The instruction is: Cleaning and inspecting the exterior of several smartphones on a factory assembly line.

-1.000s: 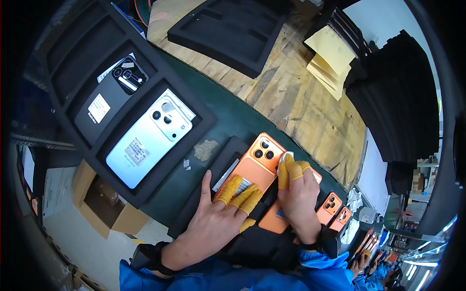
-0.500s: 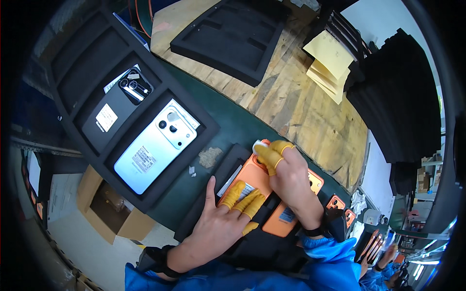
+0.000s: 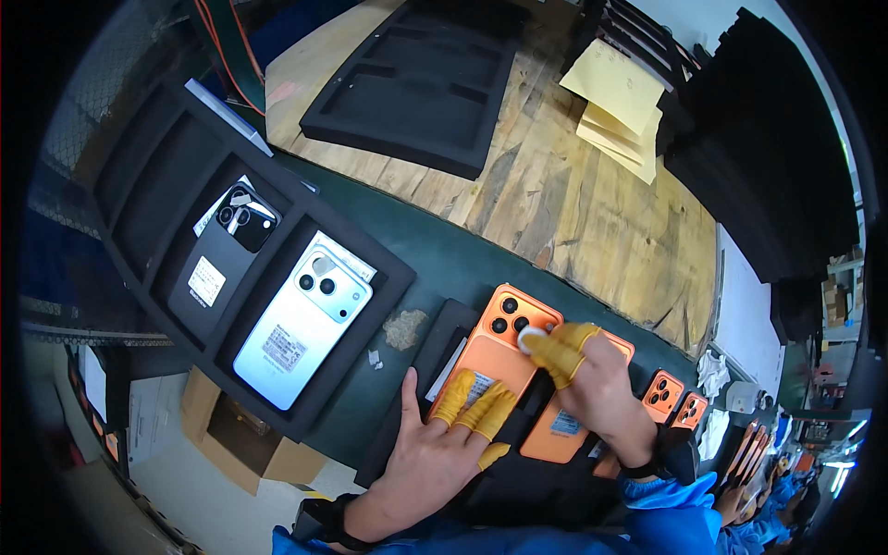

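Note:
An orange phone (image 3: pixel 502 344) lies back up in a black foam tray (image 3: pixel 441 335), its three-lens camera block at the far end. My left hand (image 3: pixel 440 441) lies on the phone's lower part with fingers extended, pressing over a white label; yellow finger cots cover several fingers. My right hand (image 3: pixel 592 372), also in yellow cots, pinches a small white wad (image 3: pixel 532 340) at the right edge of the phone, just below the camera block. Beneath my right hand a second orange phone (image 3: pixel 555 426) sits in the same tray, partly hidden.
At left, another black foam tray (image 3: pixel 388 275) holds a light blue phone (image 3: pixel 305 338) and a dark grey phone (image 3: pixel 208 268). Beyond are a wooden board (image 3: pixel 518 203), an empty foam tray (image 3: pixel 398 139) and yellow papers (image 3: pixel 615 88). More orange phones (image 3: pixel 662 396) and another person are at right.
My right hand has moved down and right from the camera lenses with the white wad, uncovering the camera block. My left hand stays on the phone. The whole view has shifted slightly.

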Tool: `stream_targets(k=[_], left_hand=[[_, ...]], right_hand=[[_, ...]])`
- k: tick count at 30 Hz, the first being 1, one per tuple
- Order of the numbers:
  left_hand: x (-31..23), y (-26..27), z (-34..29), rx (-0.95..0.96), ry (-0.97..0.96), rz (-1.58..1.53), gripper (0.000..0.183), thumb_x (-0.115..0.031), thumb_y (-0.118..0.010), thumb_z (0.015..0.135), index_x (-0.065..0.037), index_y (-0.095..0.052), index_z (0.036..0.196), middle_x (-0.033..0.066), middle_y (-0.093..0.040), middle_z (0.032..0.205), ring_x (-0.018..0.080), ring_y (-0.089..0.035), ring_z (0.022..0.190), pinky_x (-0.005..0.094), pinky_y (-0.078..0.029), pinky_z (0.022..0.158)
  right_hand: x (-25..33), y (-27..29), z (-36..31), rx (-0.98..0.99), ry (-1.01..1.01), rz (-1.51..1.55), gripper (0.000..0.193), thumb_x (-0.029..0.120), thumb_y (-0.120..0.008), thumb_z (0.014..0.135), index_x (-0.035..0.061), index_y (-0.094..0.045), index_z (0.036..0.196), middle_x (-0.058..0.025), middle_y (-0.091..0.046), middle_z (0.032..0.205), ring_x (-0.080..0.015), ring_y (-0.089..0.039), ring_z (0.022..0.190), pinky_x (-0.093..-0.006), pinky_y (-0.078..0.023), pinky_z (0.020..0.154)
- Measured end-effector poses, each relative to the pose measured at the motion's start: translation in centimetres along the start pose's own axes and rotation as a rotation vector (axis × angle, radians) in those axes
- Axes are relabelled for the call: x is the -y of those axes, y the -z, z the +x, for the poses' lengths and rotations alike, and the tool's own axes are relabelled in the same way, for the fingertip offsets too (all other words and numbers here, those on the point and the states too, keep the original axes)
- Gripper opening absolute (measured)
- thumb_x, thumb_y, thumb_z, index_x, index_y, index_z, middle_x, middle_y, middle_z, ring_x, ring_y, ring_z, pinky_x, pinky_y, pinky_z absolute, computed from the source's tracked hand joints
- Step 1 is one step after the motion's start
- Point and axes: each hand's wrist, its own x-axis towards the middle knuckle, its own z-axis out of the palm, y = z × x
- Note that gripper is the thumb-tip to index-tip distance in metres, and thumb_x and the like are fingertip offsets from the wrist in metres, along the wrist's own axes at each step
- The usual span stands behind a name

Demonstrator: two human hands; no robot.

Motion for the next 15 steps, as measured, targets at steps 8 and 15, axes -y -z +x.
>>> stream_targets(k=[8, 15], left_hand=[[0.0, -0.2, 0.2, -0.003, -0.017, 0.013, 0.044, -0.038, -0.063, 0.08, -0.003, -0.062, 0.107, 0.0057, -0.066, 0.083, 0.021, -0.063, 0.096, 0.068, -0.005, 0.102], [0.2, -0.2, 0.0, -0.029, -0.01, 0.029, 0.045, -0.04, -0.063, 0.08, -0.004, -0.063, 0.107, 0.0056, -0.066, 0.08, 0.0197, -0.064, 0.092, 0.0679, -0.006, 0.102]], right_hand=[[1.2, -3.0, 1.5, -0.084, -0.013, -0.094, 0.024, 0.006, -0.061, 0.057, -0.0033, -0.059, 0.079, -0.0109, -0.05, 0.076, -0.0252, -0.05, 0.066, -0.0353, -0.045, 0.062], [0.7, -1.9, 0.2, 0.071, 0.196, -0.071, 0.019, 0.008, -0.06, 0.062, -0.0005, -0.06, 0.078, -0.011, -0.052, 0.08, -0.0256, -0.051, 0.069, -0.035, -0.046, 0.072]])
